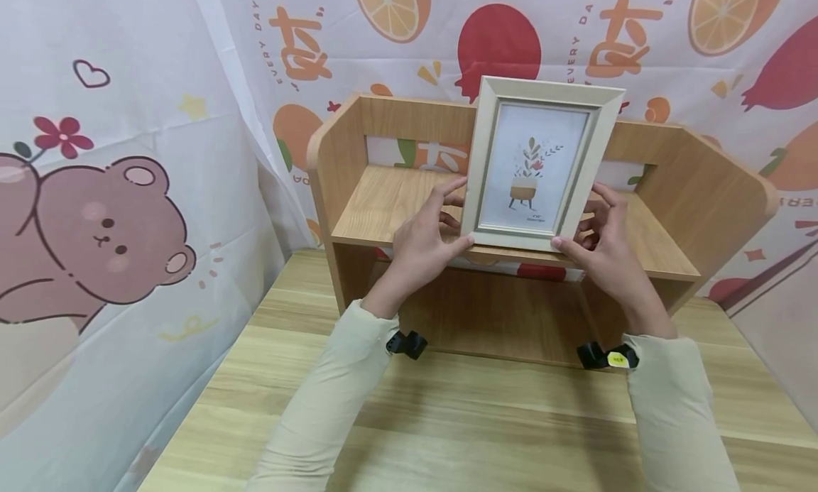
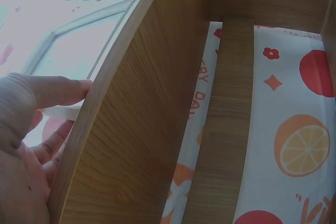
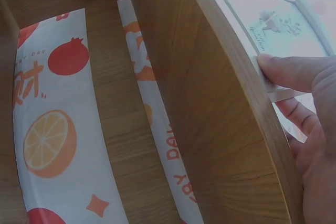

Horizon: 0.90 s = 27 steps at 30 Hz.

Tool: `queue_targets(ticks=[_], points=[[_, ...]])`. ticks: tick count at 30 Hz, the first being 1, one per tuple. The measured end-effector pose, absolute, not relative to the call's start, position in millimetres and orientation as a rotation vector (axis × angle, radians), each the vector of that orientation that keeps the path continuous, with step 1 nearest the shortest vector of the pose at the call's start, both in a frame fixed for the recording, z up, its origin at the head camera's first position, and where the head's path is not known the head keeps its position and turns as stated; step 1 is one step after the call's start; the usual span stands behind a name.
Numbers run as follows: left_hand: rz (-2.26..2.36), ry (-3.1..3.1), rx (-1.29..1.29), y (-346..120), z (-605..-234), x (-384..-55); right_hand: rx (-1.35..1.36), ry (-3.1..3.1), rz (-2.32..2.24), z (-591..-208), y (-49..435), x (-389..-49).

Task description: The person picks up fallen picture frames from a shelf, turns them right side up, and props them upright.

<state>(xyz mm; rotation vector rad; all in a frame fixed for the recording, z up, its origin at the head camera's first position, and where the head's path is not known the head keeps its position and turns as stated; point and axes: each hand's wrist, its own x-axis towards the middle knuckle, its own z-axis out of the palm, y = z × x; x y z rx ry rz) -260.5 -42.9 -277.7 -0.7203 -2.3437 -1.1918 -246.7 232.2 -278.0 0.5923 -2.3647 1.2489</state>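
A cream picture frame (image 1: 535,240) with a potted-plant print stands upright, leaning slightly back, at the front of the wooden shelf's upper board (image 1: 396,201). My left hand (image 1: 424,240) grips its lower left corner, thumb on the front face and fingers round the side and behind. On the opposite side my right hand (image 1: 607,247) holds the lower right corner the same way. In the left wrist view the left thumb (image 2: 65,90) lies along the frame's bottom edge, just over the board's edge. The right thumb (image 3: 289,72) presses the frame's lower corner in the right wrist view.
The two-tier wooden shelf has tall side panels (image 1: 709,165) left and right of the frame, and a lower compartment (image 1: 498,307) beneath. It stands on a wood-grain table (image 1: 447,435). Fruit-print cloth (image 1: 409,66) hangs behind, with a bear-print curtain (image 1: 115,229) at left.
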Motion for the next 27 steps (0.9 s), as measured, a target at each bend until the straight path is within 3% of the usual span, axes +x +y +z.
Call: queue_targets(ticks=[27], points=[[-1.061,-2.335,-0.731,-48.0,-282.6,-258.2,0.511,-2.347,1.144,-286.1,225.6,-236.3]])
